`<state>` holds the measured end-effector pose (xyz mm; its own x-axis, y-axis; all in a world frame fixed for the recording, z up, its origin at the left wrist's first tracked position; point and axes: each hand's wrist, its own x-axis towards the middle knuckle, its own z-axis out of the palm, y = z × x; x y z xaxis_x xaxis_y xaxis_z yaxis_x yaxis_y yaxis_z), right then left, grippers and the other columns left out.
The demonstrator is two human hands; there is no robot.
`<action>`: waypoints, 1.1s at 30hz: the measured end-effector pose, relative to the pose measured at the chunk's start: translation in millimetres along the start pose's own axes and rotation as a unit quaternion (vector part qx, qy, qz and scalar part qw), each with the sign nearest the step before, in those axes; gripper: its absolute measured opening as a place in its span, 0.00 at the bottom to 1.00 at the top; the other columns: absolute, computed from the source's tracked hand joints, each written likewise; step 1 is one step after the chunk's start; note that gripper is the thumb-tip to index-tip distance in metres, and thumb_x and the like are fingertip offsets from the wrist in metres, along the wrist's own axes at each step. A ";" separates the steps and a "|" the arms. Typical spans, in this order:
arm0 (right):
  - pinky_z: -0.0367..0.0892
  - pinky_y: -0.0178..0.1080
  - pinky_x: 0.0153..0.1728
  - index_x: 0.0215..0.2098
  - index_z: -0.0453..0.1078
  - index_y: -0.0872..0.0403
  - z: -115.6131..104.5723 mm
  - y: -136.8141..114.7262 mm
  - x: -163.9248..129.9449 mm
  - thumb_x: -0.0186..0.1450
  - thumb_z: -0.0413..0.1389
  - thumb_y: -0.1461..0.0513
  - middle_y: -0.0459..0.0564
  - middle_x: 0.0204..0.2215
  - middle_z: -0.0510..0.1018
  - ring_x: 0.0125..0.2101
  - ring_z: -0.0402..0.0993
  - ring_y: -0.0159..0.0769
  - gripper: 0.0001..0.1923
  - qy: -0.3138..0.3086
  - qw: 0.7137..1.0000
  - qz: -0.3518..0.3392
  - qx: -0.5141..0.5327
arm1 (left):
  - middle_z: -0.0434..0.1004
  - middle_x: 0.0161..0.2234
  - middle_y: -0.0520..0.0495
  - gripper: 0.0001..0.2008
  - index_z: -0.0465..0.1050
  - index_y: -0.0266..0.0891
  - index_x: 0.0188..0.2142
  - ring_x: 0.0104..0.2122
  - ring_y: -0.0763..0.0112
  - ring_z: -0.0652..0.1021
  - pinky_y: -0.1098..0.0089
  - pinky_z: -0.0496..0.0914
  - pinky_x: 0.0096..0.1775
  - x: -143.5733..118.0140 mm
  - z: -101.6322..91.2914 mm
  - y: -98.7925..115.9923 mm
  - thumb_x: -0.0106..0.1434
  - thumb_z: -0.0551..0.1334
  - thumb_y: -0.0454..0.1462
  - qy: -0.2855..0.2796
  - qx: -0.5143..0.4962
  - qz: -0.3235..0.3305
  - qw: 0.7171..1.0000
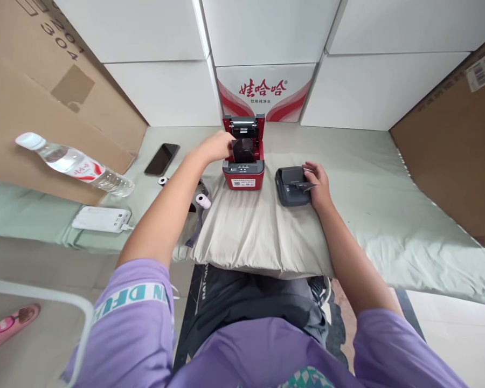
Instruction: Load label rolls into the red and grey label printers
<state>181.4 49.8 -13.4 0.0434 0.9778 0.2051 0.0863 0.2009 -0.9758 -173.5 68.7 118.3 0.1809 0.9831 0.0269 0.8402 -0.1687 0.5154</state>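
Observation:
A red and black label printer (244,180) stands in the middle of the covered surface with its lid raised. My left hand (220,146) reaches to its left side, fingers closed at the edge of a glossy black piece (243,151) inside the opening; the fingertips are partly hidden. To the right lies a small dark grey portable printer (289,195). My right hand (318,182) is curled round its right side. A dark strip (305,186) sticks out by the thumb. Below my left forearm lie a white paper roll (203,201) and a dark ribbon (194,233).
On the left are a phone (162,159), a white power bank (102,219) with a cable, and a tilted water bottle (78,166). Cardboard boxes (64,86) (456,140) flank both sides. White cartons (262,91) line the back. A pink shoe (16,326) shows at lower left.

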 end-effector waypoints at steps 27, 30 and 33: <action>0.70 0.56 0.62 0.50 0.73 0.45 -0.9 2.4 -0.5 0.60 0.62 0.47 0.51 0.53 0.81 0.54 0.78 0.48 0.22 0.003 1.000 0.004 0.002 | 0.75 0.26 0.48 0.12 0.81 0.39 0.29 0.27 0.64 0.75 0.60 0.70 0.38 -40.2 -45.6 -55.2 0.43 0.75 0.29 0.046 -0.128 -0.243 0.960; 0.70 0.56 0.62 0.50 0.72 0.44 -1.0 3.0 0.5 0.60 0.61 0.45 0.51 0.52 0.81 0.54 0.78 0.48 0.23 0.005 1.000 0.001 -0.007 | 0.70 0.19 0.50 0.12 0.77 0.42 0.23 0.30 0.57 0.78 0.61 0.69 0.40 -26.7 -21.2 -66.1 0.39 0.75 0.29 0.026 -0.046 -0.248 0.967; 0.69 0.56 0.63 0.49 0.72 0.45 -0.9 2.6 0.9 0.59 0.62 0.46 0.52 0.52 0.81 0.54 0.78 0.48 0.23 0.008 1.000 0.005 0.000 | 0.73 0.21 0.48 0.12 0.77 0.43 0.24 0.36 0.52 0.79 0.61 0.69 0.43 -24.0 -13.7 -72.6 0.39 0.76 0.31 0.037 0.017 -0.226 0.973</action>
<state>182.6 51.1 -15.7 0.0592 0.9786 0.1972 0.0855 0.1919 -0.9777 -245.9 58.3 92.0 -0.2477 0.9596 -0.1337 0.8422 0.2814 0.4599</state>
